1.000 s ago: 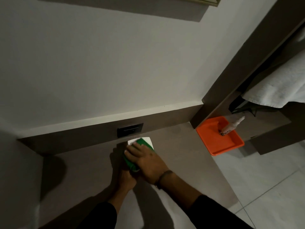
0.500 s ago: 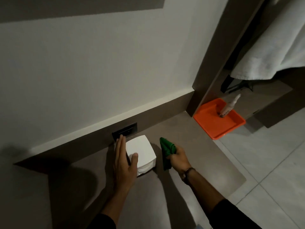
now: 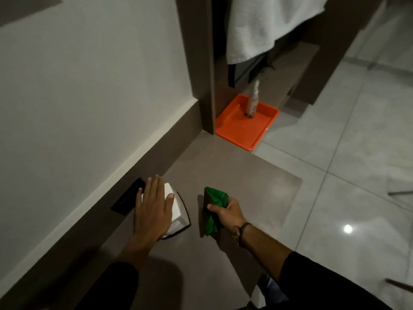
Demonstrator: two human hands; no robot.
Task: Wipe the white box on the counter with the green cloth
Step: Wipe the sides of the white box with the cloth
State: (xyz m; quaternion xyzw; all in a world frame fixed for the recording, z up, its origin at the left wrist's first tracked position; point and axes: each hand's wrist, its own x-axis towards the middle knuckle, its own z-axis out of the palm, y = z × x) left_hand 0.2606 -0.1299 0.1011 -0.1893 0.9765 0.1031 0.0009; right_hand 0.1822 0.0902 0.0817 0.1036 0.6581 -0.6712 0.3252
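Note:
The white box (image 3: pixel 178 209) stands on the grey-brown counter (image 3: pixel 234 175) close to the wall. My left hand (image 3: pixel 153 209) lies flat on top of it with fingers stretched out, covering most of the lid. To the right of the box, my right hand (image 3: pixel 229 213) grips the bunched green cloth (image 3: pixel 214 206), which rests against the counter a short gap away from the box and does not touch it.
A black socket plate (image 3: pixel 127 198) sits in the upstand just behind the box. An orange tray (image 3: pixel 241 128) holding a white spray bottle (image 3: pixel 252 101) lies at the counter's far end. A white towel (image 3: pixel 263 25) hangs above it. Tiled floor (image 3: pixel 346 153) is to the right.
My right hand took the cloth off the top of the box and moved it to the counter on the right. My left hand shifted from the box's side onto its top.

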